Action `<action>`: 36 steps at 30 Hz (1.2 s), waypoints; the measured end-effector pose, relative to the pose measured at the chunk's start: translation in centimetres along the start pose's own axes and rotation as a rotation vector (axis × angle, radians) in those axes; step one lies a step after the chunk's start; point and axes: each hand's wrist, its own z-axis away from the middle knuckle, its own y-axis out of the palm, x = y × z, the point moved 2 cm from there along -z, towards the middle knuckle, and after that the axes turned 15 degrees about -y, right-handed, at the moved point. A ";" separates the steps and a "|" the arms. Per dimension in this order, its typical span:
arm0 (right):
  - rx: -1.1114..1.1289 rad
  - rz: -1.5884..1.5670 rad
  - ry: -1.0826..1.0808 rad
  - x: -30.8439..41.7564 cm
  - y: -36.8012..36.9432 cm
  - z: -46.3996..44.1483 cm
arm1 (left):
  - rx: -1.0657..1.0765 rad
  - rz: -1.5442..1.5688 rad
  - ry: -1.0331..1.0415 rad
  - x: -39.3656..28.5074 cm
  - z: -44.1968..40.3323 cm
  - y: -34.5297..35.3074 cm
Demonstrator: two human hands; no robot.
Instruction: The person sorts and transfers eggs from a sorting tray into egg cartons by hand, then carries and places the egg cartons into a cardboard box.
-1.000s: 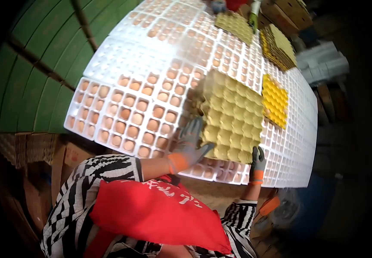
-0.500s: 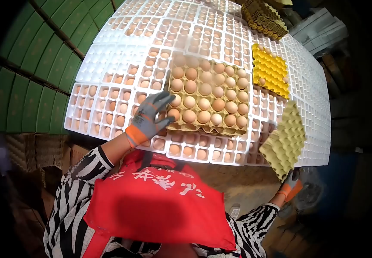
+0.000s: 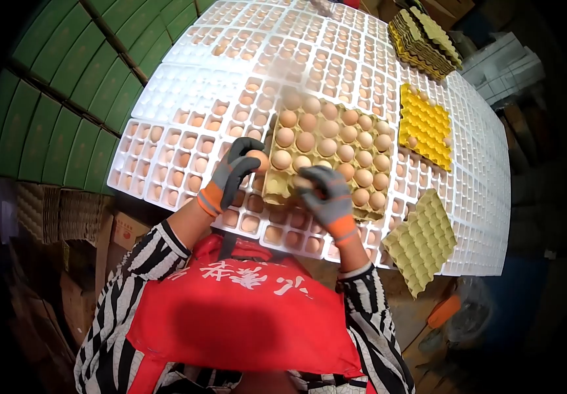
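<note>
right fingers (image 3: 321,177): blurred (grip hidden) | green boxes (image 3: 83,56): cut off, top

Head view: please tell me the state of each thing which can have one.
Egg tray, partly filled, some near cells bare
Left grip, closed on an egg
Right grip, fingers curled at the egg tray, blurred; hold unclear
Loose tray, empty, overhanging the near edge
Yellow tray, mostly empty, few eggs
Tray stack, piled up
White trays, many filled, some at left empty
Green boxes, stacked

1 brn egg (image 3: 258,160) held nr part-full yel-grn tray (image 3: 275,188).
</note>
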 end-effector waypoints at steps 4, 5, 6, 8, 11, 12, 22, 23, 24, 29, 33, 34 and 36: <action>-0.234 -0.264 0.163 -0.9 -3.3 -1.7 | -0.158 -0.882 0.474 -2.2 -0.7 3.6; -0.142 -0.078 0.061 -0.6 -3.0 -2.5 | -0.194 -1.180 0.459 -1.7 -1.0 5.0; -0.072 0.110 -0.047 -0.3 -2.6 -3.3 | -0.233 -1.477 0.441 -1.4 -1.3 5.7; 0.181 0.618 -0.300 0.8 -0.4 -4.6 | -0.153 -1.349 0.326 -2.6 -2.3 5.3; 0.226 0.529 -0.046 -0.1 0.3 -5.2 | -0.192 -1.066 0.280 -3.7 -2.5 4.0; 0.162 0.424 0.002 -0.1 -0.4 -5.4 | -0.235 -0.956 0.287 -4.3 -2.5 3.5; 0.325 0.782 -0.066 -0.8 -0.8 -10.5 | -0.479 -1.803 0.524 -2.5 -9.6 5.5; 0.378 0.841 0.025 -1.8 0.2 -10.8 | -0.530 -1.833 0.514 -2.8 -9.4 6.1; 0.393 0.797 0.047 -1.5 0.5 -11.4 | -0.524 -1.790 0.354 -4.4 -8.2 6.7; 0.076 0.382 0.015 -2.5 -1.8 -10.8 | -0.290 -1.226 0.390 -7.1 -5.9 1.1; -0.090 0.069 0.182 0.0 0.4 -10.5 | -0.580 -0.763 0.416 -7.6 1.5 -13.1; -0.035 0.098 0.055 1.3 2.5 -11.2 | -0.670 -0.762 0.347 -5.8 2.8 -17.7; 0.052 0.091 0.020 4.6 7.1 -12.8 | -0.836 -0.750 0.196 -2.2 5.4 -26.8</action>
